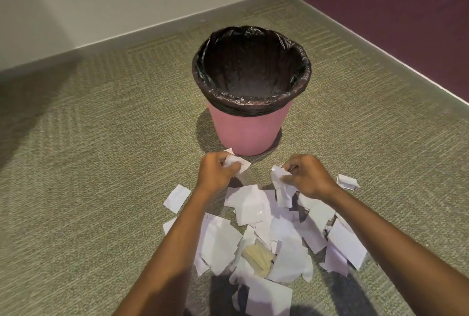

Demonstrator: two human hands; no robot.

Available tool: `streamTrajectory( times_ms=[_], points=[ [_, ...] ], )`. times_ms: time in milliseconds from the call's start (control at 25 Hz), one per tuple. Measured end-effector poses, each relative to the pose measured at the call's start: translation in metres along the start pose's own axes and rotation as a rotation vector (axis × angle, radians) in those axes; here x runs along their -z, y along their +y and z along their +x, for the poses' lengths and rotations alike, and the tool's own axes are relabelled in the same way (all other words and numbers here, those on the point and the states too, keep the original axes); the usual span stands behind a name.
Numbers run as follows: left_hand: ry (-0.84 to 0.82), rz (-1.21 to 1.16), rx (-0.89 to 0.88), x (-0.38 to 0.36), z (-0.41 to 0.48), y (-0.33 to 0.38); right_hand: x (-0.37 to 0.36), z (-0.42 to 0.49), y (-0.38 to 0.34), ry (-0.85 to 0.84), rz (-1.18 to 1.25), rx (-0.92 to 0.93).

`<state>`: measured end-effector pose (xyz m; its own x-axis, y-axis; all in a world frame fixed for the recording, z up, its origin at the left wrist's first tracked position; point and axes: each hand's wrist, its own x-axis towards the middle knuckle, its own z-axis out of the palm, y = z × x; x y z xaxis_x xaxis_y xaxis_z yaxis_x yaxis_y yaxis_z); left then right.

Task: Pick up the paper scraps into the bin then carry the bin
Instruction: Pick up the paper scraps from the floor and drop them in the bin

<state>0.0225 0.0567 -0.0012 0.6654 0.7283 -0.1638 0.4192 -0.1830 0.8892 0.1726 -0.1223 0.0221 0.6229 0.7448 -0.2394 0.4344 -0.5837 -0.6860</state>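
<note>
The heap of paper scraps (pixel 266 239) lies on the carpet (pixel 101 163) on the near side of the bin (pixel 248 133), with a few strays at either edge. Just short of the bin's base, the left hand (pixel 215 173) has its fingers curled round crumpled scraps, and the right hand (pixel 309 176) pinches a dangling bunch. Better, I judge, to squeeze both loads tight before lifting them over the rim, as loose pieces may flutter off. The black liner (pixel 253 67) gapes open and looks empty.
</note>
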Motion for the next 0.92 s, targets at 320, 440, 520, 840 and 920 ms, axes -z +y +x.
streamTrajectory(
  times_ms=[320,440,520,840,920],
  points=[
    [-0.018,-0.448,-0.211,0.073,-0.008,0.137,0.101,-0.024,-0.103,0.168,0.609,0.139],
    [0.029,-0.467,-0.203,0.074,0.028,0.182,0.119,0.009,-0.132,0.338,0.665,0.169],
    [-0.008,-0.381,-0.113,0.072,0.052,0.202,0.122,0.034,-0.143,0.426,0.616,0.128],
    [-0.037,-0.082,-0.111,0.069,0.062,0.194,0.112,0.069,-0.138,0.355,0.458,0.078],
    [0.115,-0.101,-0.168,0.069,0.048,0.176,0.107,0.053,-0.133,0.413,0.499,0.128]
  ],
)
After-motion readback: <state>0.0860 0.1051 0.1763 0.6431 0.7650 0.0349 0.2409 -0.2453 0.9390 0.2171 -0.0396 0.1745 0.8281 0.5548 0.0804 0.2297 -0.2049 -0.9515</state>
